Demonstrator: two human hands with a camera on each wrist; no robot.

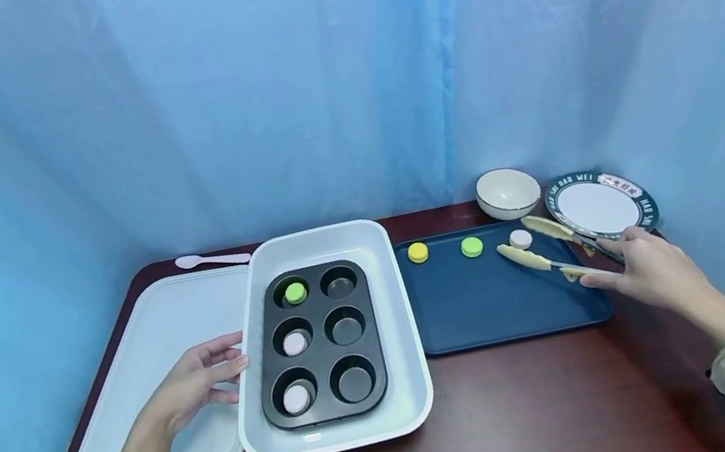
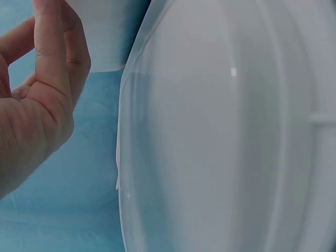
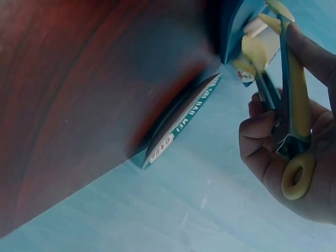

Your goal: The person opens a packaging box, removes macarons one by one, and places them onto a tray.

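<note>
My right hand (image 1: 651, 270) grips yellow-tipped tongs (image 3: 298, 94), their arms spread on either side of a pale pink macaron (image 1: 520, 239) at the far right of the dark blue tray (image 1: 484, 309). A green macaron (image 1: 472, 247) and a yellow macaron (image 1: 418, 253) lie left of it. My left hand (image 1: 197, 381) has its fingertips at the left rim of a deep white tray (image 1: 411, 414), fingers loosely extended. Inside that tray is a dark muffin tin (image 1: 324, 364); its left cups hold a green macaron (image 1: 295, 293) and two pale ones.
Beneath my left hand lies a white board (image 1: 138, 391), partly covered by the deep tray. A pale spoon (image 1: 213, 260) lies behind it. Behind the blue tray stand a white bowl (image 1: 508, 193) and a green-rimmed plate (image 1: 593, 207), close to my right hand. Blue curtains enclose the table.
</note>
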